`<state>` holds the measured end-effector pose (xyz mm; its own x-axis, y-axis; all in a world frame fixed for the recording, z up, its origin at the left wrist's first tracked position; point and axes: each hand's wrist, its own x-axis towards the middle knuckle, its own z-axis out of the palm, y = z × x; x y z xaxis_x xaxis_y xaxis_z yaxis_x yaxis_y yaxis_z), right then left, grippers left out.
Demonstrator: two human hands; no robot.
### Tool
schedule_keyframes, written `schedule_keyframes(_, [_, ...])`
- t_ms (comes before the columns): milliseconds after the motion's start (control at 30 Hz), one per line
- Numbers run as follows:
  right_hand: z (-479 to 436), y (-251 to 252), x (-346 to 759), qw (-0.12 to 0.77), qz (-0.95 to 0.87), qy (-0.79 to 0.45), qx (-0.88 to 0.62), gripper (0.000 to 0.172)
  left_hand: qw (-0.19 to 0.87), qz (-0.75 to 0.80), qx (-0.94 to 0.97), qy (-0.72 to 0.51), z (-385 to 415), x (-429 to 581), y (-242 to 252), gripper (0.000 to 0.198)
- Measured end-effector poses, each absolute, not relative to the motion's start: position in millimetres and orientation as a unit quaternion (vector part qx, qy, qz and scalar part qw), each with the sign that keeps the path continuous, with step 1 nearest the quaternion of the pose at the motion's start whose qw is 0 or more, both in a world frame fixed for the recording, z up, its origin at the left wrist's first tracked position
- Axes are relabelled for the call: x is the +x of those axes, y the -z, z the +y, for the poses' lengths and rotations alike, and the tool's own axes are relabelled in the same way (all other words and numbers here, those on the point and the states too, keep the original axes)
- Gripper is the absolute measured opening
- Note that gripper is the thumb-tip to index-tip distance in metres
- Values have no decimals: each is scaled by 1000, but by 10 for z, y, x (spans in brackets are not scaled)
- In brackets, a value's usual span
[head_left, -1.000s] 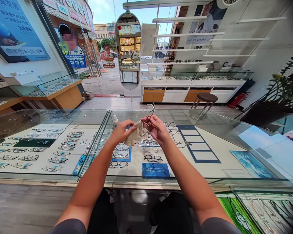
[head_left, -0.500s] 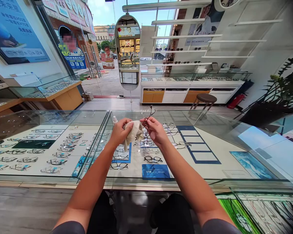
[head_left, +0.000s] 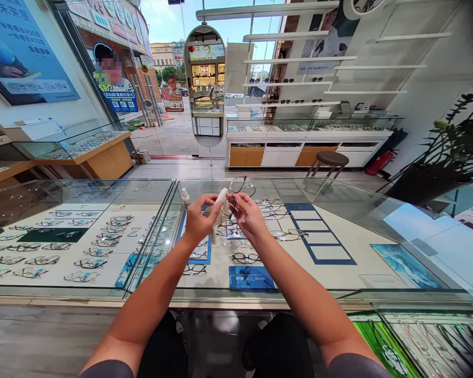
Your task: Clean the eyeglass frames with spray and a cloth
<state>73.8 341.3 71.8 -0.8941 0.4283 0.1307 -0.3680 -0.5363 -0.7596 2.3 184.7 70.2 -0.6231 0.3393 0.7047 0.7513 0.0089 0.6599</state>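
Above the glass display case [head_left: 260, 283], my two hands are close together. My left hand [head_left: 200, 218] is closed on a pale cleaning cloth [head_left: 222, 198], bunched up between thumb and fingers. Pinched in my right hand [head_left: 249, 212] is a pair of glasses [head_left: 242, 185] with a thin dark frame, its lenses raised beyond my fingertips. The cloth's edge meets the glasses near my right fingertips; whether it touches a lens or a temple I cannot tell. A small white spray bottle [head_left: 185, 197] stands just beyond my left hand.
Beneath the glass lie several rows of eyeglasses [head_left: 246, 258], a blue card [head_left: 252, 276] and a blue frame-like tray [head_left: 319, 233]. Across the floor stand an oval mirror [head_left: 205, 86], a brown stool [head_left: 331, 158] and a potted plant [head_left: 437, 178]. A lower case [head_left: 429, 336] sits at right.
The glasses have turned so both lenses show more fully. My left hand has shifted slightly right and rotated, folding the cloth upright. More of the spray bottle shows.
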Motion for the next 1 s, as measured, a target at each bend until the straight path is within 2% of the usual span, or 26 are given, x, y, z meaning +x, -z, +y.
schedule_keyframes(200, [3439, -735, 727, 241, -414, -877, -33, 41, 164, -670, -464, 556, 1830, 105, -785, 26])
schedule_keyframes(333, [3412, -736, 738, 244, -427, -871, -19, 42, 128, -659, -428, 605, 1865, 72, -744, 24])
schedule_keyframes(433, [3395, -735, 745, 246, -434, -867, -13, 43, 68, -643, -393, 654, 1894, 38, -690, 35])
schedule_keyframes(533, [3386, -747, 755, 249, -443, -861, -5, 41, 30, -645, -400, 650, 1892, 28, -683, 35])
schedule_keyframes(667, [3375, -770, 778, 250, -447, -859, -5, 41, 30, -635, -422, 646, 1871, 42, -735, 32])
schedule_keyframes(833, [3331, -784, 810, 262, -458, -849, -18, 43, 20, -644, -393, 656, 1896, 37, -720, 38])
schedule_keyframes(1000, [3286, -815, 846, 265, -488, -832, -2, 41, -89, -605, -335, 717, 1940, -5, -641, 56])
